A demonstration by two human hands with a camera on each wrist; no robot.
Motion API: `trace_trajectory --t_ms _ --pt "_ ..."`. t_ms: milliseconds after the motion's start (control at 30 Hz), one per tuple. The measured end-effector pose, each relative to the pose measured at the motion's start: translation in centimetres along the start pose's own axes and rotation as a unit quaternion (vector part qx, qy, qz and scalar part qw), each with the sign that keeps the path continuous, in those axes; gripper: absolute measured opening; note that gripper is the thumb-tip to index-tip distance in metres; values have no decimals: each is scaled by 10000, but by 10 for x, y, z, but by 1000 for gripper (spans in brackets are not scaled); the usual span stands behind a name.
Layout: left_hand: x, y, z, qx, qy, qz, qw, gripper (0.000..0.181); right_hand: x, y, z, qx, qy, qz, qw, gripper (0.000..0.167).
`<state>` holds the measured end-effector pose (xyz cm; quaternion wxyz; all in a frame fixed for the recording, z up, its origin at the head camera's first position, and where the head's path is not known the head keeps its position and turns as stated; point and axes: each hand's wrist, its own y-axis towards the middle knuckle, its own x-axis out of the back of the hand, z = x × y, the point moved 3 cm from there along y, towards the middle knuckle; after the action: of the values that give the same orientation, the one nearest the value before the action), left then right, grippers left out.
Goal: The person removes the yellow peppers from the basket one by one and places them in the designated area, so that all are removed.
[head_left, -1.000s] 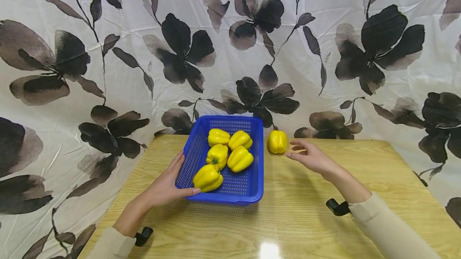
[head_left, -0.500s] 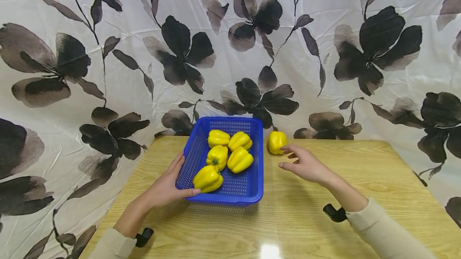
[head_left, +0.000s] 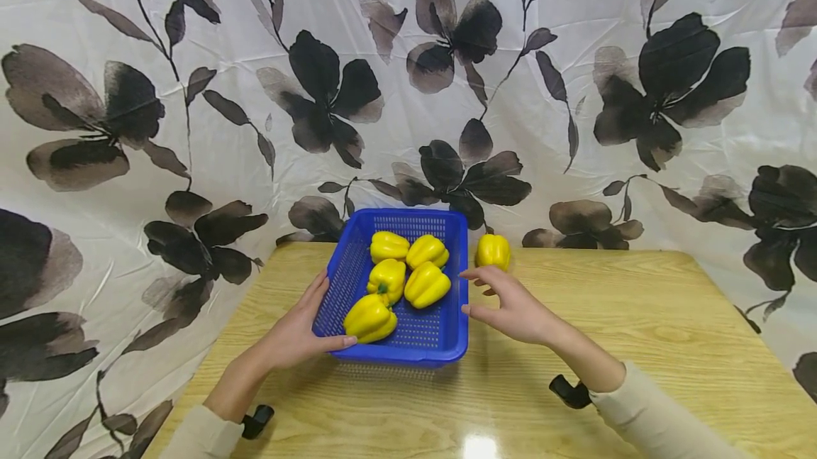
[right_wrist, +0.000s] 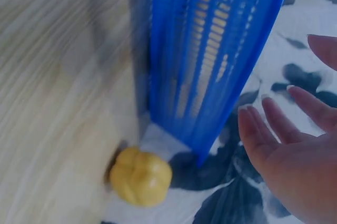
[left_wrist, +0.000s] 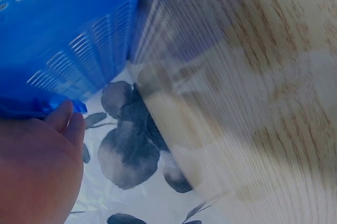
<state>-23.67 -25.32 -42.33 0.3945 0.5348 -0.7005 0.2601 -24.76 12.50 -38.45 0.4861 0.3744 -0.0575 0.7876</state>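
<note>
A blue plastic basket [head_left: 462, 331] with slotted walls stands on the wooden table, holding several yellow bell peppers [head_left: 428, 285]. My left hand [head_left: 295, 335] grips its near left corner, thumb over the front rim and fingers along the left side. In the left wrist view those fingers [left_wrist: 71, 121] lie at the rim. My right hand [head_left: 510, 306] is at the basket's right rim, fingers parted and holding nothing; whether they touch the rim I cannot tell. Just behind this hand, outside the basket, sits a single yellow bell pepper [head_left: 493, 252], partly covered in the head view.
The light wooden table [head_left: 638, 317] extends to the right of the basket and in front of it. A white cloth [head_left: 396, 118] with dark flowers hangs behind and at both sides. A black wrist mount [head_left: 570, 392] shows under the right wrist, another [head_left: 258, 421] under the left.
My right hand has moved left and slightly toward me, from beside the lone bell pepper to the basket's right rim. The left hand, basket and peppers have stayed put.
</note>
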Motion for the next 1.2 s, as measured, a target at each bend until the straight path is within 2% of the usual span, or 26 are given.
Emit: trace_trajectory --t_ms 300,533,767,1067,1200 --pt "-2 1 1 -51 25 -49 10000 127 -25 13 23 164 -291 238 9992 55" --pt "-2 0 2 -60 13 -51 10000 127 -49 28 36 229 -502 649 9964 62" --pt "-1 1 1 -115 -114 -64 9998 128 -70 42 45 -187 -635 972 9931 71" --pt "0 1 1 -69 -82 -40 9999 127 -101 56 45 -890 -211 1390 9861 88" --pt "-1 1 1 -46 -81 -22 10000 127 -112 62 42 -1055 -240 1480 9831 87"
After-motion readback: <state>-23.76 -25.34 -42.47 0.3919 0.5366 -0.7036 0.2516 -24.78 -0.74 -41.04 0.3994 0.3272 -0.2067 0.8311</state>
